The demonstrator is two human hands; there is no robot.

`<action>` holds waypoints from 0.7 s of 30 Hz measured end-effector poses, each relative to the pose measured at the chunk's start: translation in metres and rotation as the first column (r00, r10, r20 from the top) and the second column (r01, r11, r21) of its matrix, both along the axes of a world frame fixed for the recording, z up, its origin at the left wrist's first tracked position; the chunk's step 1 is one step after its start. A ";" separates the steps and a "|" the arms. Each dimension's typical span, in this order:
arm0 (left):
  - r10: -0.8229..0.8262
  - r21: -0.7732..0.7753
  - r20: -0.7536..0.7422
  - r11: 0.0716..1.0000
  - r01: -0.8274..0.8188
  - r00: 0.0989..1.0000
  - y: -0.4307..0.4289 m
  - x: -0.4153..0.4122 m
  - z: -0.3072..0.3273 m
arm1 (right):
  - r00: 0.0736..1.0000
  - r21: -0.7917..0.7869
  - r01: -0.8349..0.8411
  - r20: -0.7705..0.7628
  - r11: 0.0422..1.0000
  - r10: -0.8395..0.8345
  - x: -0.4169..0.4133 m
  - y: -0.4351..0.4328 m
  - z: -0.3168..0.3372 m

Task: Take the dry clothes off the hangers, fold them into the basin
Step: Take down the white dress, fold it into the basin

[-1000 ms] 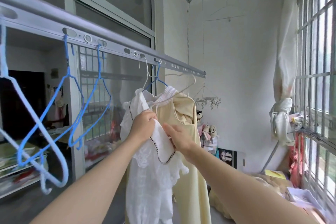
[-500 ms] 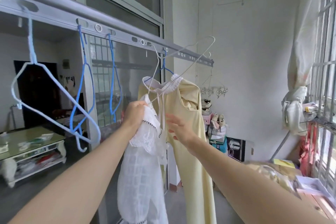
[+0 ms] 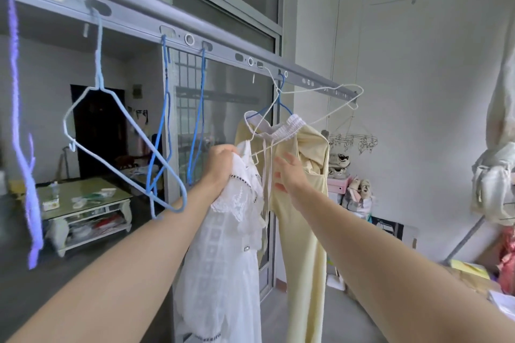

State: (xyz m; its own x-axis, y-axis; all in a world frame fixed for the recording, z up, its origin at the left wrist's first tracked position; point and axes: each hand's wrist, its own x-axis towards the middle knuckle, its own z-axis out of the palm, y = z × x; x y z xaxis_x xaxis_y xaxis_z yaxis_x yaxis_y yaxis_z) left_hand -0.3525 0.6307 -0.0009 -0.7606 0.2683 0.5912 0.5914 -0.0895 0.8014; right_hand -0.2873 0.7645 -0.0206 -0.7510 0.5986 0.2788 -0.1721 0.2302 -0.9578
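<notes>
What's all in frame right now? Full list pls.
drying rail: one, grey, overhead
empty hangers: four, blue shades, on rail at left; leftmost blurred
white wire hanger: one, white, tilted above the clothes
white lace garment: one, white, centre, hanging from left hand
yellow garment: one, pale yellow, hanging right of the white one
coffee table: one, pale green top, room at left
clip rack: one, metal, by far wall
curtain: one, white, tied, right edge
left hand: one, grips white lace garment
right hand: one, open, by yellow garment
</notes>
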 end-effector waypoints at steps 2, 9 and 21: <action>0.005 -0.004 0.024 1.000 -0.005 1.000 -0.003 0.000 0.003 | 1.000 -0.064 -0.005 -0.001 0.998 0.005 -0.006 0.001 0.002; 0.036 -0.027 0.027 0.999 -0.036 0.999 -0.015 -0.012 0.015 | 0.999 -0.307 -0.043 -0.005 0.951 0.043 -0.047 -0.003 0.015; 0.015 -0.032 0.007 0.999 -0.014 1.000 -0.018 -0.060 0.013 | 0.964 -0.655 -0.243 -0.247 0.716 0.102 -0.100 -0.005 0.014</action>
